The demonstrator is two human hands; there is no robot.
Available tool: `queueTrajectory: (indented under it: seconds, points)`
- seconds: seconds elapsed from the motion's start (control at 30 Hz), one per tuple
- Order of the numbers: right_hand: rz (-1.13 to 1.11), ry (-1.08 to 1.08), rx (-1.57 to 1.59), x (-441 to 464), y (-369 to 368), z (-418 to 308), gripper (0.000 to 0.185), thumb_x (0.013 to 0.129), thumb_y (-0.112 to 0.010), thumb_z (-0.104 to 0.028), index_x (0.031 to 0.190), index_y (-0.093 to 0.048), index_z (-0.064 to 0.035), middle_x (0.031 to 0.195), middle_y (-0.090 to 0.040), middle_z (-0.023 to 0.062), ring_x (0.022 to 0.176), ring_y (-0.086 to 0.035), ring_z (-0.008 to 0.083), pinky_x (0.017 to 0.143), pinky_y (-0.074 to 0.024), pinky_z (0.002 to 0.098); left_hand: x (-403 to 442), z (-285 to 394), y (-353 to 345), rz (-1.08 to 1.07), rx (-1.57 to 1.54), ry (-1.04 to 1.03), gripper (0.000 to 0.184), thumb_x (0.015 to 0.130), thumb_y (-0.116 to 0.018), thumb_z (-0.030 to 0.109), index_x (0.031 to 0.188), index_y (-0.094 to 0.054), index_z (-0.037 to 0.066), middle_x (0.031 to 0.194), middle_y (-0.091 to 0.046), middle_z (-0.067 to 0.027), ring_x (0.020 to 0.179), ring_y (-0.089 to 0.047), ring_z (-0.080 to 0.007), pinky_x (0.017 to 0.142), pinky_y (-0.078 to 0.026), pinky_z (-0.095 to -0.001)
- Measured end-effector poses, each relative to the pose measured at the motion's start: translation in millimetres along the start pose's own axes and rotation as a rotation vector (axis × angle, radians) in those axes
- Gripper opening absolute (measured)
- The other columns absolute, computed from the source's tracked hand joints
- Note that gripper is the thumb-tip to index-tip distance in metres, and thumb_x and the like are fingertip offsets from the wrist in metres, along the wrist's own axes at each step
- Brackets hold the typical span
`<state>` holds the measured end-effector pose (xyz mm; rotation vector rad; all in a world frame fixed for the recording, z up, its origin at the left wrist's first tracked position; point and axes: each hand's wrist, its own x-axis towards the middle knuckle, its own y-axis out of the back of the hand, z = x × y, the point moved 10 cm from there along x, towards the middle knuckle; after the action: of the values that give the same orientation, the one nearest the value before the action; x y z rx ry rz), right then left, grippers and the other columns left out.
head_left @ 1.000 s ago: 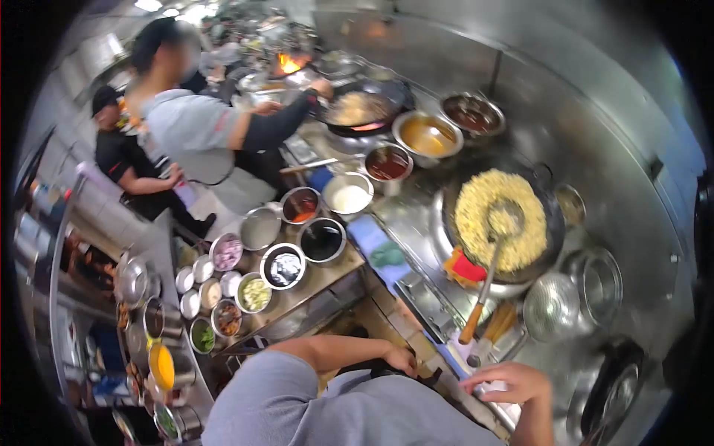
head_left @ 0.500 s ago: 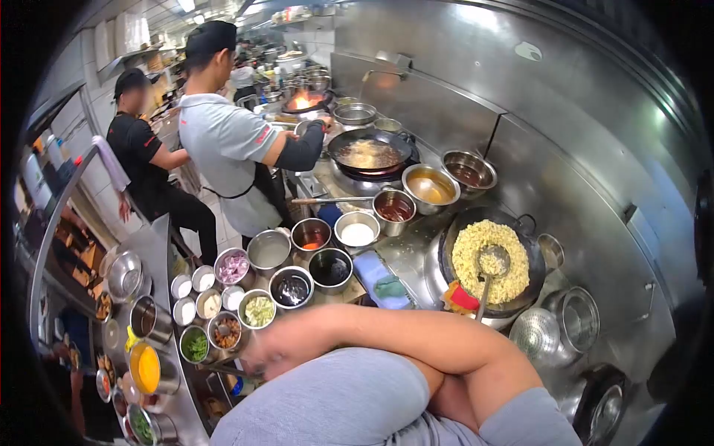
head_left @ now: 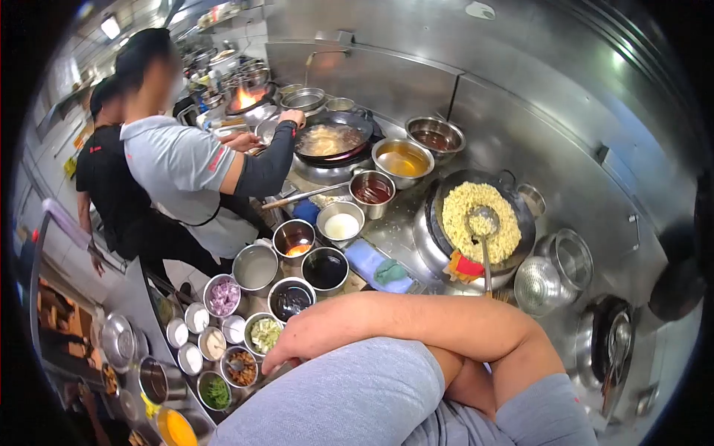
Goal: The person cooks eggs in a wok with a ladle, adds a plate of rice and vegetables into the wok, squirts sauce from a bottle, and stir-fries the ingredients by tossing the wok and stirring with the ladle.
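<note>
My right forearm crosses in front of my body, and my right hand (head_left: 301,336) lies at my left upper arm, beside the grey sleeve. Its fingers point down, partly behind the sleeve, apparently loose with nothing in them. Just beyond them stand a pot of chopped pale green vegetable (head_left: 264,334) and a pot of brown pieces (head_left: 240,367). My left forearm runs under the right one, and the hand is hidden. At the right, a wok (head_left: 525,236) holds yellow grains, with a ladle (head_left: 485,249) resting in them. A red and yellow cloth (head_left: 465,267) touches its rim.
Two people stand at the left; one in grey (head_left: 175,160) reaches toward another wok (head_left: 331,141). Flames rise from a burner (head_left: 247,98) behind. Sauce pots (head_left: 326,269), a blue cloth (head_left: 366,258) and strainers (head_left: 538,285) surround the stove. A steel wall (head_left: 535,134) borders it.
My right hand has come across to my left arm and now lies still there. My left hand has gone out of sight. The view has shifted, and the black-clad person appears closer behind the grey-clad one.
</note>
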<state>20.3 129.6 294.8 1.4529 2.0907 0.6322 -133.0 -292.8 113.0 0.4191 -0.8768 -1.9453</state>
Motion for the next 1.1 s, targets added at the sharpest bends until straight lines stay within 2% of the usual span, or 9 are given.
queueTrajectory:
  seconds: [0.07, 0.13, 0.23, 0.27, 0.37, 0.43, 0.63, 0.93, 1.1]
  points:
    - [0.031, -0.051, -0.008, 2, 8, 8, 0.041, 0.093, -0.056, -0.029, 0.129, -0.057, -0.0097, 0.095, -0.066, 0.0154, 0.092, -0.064, 0.0322, 0.08, -0.0499, 0.0411, -5, 9, -10, -0.019, -0.005, -0.021, 0.032, 0.081, -0.062, 0.04, 0.089, -0.068, 0.01, 0.077, -0.069, -0.0126, 0.066, -0.065, -0.0303, 0.061, -0.05, -0.0444]
    - [0.309, -0.07, -0.127, -4, 32, 24, 0.04, 0.094, -0.057, -0.029, 0.127, -0.057, -0.0071, 0.096, -0.065, 0.0162, 0.093, -0.063, 0.0336, 0.08, -0.0498, 0.0413, -9, 18, -18, -0.031, -0.016, -0.038, 0.032, 0.081, -0.062, 0.04, 0.089, -0.068, 0.01, 0.077, -0.069, -0.0125, 0.067, -0.065, -0.0302, 0.061, -0.05, -0.0444]
    - [0.73, -0.028, -0.015, -61, 53, 39, 0.039, 0.095, -0.058, -0.024, 0.128, -0.056, -0.0024, 0.109, -0.066, 0.018, 0.101, -0.064, 0.0308, 0.086, -0.0495, 0.0384, -17, 22, -26, -0.033, -0.022, -0.026, 0.032, 0.081, -0.062, 0.04, 0.09, -0.068, 0.01, 0.077, -0.069, -0.0124, 0.067, -0.065, -0.03, 0.061, -0.05, -0.0443]
    - [0.747, -0.145, 0.108, -86, 47, 50, 0.038, 0.096, -0.057, -0.022, 0.128, -0.056, -0.003, 0.115, -0.065, 0.0159, 0.103, -0.064, 0.0258, 0.088, -0.0494, 0.036, -20, 25, -27, -0.028, -0.023, -0.022, 0.032, 0.081, -0.062, 0.04, 0.09, -0.068, 0.01, 0.077, -0.069, -0.0124, 0.067, -0.065, -0.03, 0.061, -0.05, -0.0443]
    - [1.033, -0.346, 0.426, -175, -2, 100, 0.033, 0.099, -0.054, -0.024, 0.124, -0.059, -0.0031, 0.107, -0.067, 0.0098, 0.099, -0.065, 0.0199, 0.087, -0.0507, 0.034, -23, 31, -32, -0.022, -0.034, -0.019, 0.032, 0.081, -0.062, 0.04, 0.09, -0.068, 0.01, 0.077, -0.069, -0.0122, 0.067, -0.065, -0.0298, 0.061, -0.05, -0.0442]
    - [1.328, -0.201, 0.979, -219, -53, 128, 0.032, 0.1, -0.052, -0.024, 0.123, -0.058, -0.0028, 0.099, -0.066, 0.0087, 0.094, -0.064, 0.0187, 0.084, -0.0517, 0.0334, -26, 31, -35, -0.029, -0.047, -0.008, 0.033, 0.081, -0.062, 0.04, 0.09, -0.068, 0.01, 0.077, -0.069, -0.0121, 0.067, -0.065, -0.0297, 0.061, -0.05, -0.0441]
    - [1.607, -0.153, 1.035, -223, -138, 146, 0.031, 0.1, -0.051, -0.027, 0.117, -0.057, -0.0017, 0.092, -0.064, 0.0063, 0.079, -0.062, 0.0145, 0.072, -0.0506, 0.0292, -27, 39, -51, -0.059, -0.079, -0.017, 0.033, 0.081, -0.063, 0.04, 0.091, -0.068, 0.009, 0.078, -0.069, -0.0118, 0.068, -0.065, -0.0293, 0.061, -0.05, -0.0439]
    - [1.83, -0.333, 1.06, -286, -222, 134, 0.031, 0.1, -0.051, -0.028, 0.116, -0.058, -0.0024, 0.087, -0.064, 0.0066, 0.078, -0.065, 0.0182, 0.072, -0.0544, 0.0313, -28, 55, -76, -0.123, -0.089, -0.046, 0.034, 0.081, -0.063, 0.041, 0.092, -0.068, 0.009, 0.078, -0.068, -0.0114, 0.068, -0.065, -0.0288, 0.062, -0.05, -0.0437]
    - [2.114, -0.303, 1.077, -320, -254, 124, 0.029, 0.1, -0.051, -0.029, 0.113, -0.057, -0.0036, 0.083, -0.06, 0.0054, 0.074, -0.064, 0.0179, 0.069, -0.0538, 0.0309, -31, 60, -81, -0.138, -0.092, -0.051, 0.034, 0.081, -0.063, 0.041, 0.092, -0.068, 0.009, 0.078, -0.068, -0.0112, 0.069, -0.065, -0.0286, 0.062, -0.05, -0.0435]
